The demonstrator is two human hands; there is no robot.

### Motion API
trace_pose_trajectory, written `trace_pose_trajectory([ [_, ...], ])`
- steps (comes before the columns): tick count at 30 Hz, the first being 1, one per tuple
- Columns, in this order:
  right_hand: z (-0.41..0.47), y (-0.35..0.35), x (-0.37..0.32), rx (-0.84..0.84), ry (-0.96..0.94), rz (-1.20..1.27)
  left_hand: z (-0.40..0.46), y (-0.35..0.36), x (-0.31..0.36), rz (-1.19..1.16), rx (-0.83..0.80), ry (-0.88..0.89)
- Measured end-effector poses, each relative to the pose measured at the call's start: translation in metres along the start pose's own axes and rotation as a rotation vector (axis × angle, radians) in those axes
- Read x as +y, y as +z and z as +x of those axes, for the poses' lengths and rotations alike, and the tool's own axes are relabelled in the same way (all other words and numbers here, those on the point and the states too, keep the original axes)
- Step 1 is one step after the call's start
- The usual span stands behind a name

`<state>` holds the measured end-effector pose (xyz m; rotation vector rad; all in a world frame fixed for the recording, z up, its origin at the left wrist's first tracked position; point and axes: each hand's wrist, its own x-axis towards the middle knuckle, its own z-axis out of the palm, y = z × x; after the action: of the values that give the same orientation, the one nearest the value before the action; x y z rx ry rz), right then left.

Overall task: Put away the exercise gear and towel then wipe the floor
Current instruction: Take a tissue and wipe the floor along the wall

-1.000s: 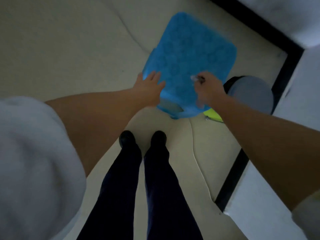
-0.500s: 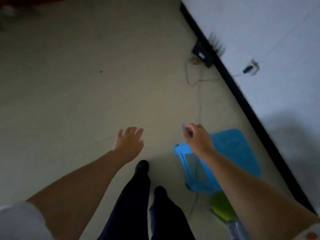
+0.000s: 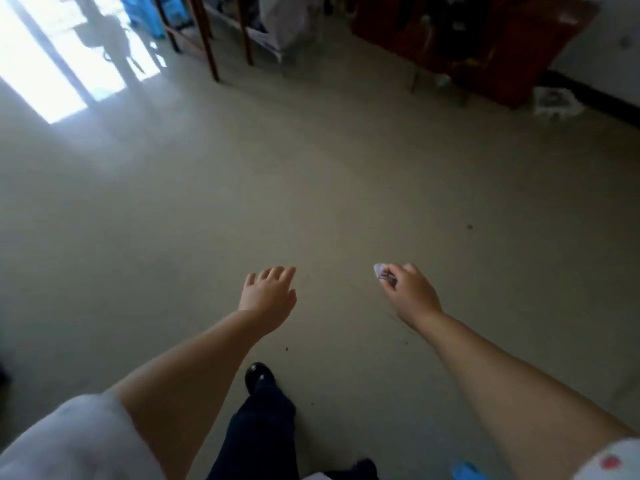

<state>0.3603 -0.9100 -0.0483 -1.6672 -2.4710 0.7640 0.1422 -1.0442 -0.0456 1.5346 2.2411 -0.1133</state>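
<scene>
My left hand (image 3: 269,296) hangs over the bare floor with its fingers spread and holds nothing. My right hand (image 3: 408,289) is curled and pinches a small pale, crumpled scrap (image 3: 380,271) at its fingertips. Only a blue sliver of the bin (image 3: 467,472) shows at the bottom edge, beside my right forearm. The beige floor (image 3: 346,188) stretches ahead, with a few dark specks near my shoe (image 3: 257,374).
Red furniture (image 3: 478,46) stands at the far right. Wooden frame legs (image 3: 207,39) and a white bag (image 3: 287,19) stand at the back. A pale crumpled thing (image 3: 554,100) lies by the black skirting. Sunlight patches fall at the far left.
Both hands have left the blue bin. The view has swung up and away from the wall corner to the open room, and the bin has dropped to the bottom edge. My right hand keeps the scrap.
</scene>
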Motion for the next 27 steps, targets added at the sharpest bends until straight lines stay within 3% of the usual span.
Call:
trace_pose_trajectory([
  [8,0.109,0.081,-0.232,-0.196,-0.36,-0.09,0.001,-0.062,-0.215,-0.11,0.098,-0.415],
  [14,0.179,0.119,-0.38,-0.291,-0.648,-0.145,0.019,-0.09,-0.321,-0.201,0.174,-0.619],
  [27,0.449,0.168,-0.609,-0.38,-0.905,-0.249,0.218,-0.19,-0.514,-0.332,0.256,-0.917],
])
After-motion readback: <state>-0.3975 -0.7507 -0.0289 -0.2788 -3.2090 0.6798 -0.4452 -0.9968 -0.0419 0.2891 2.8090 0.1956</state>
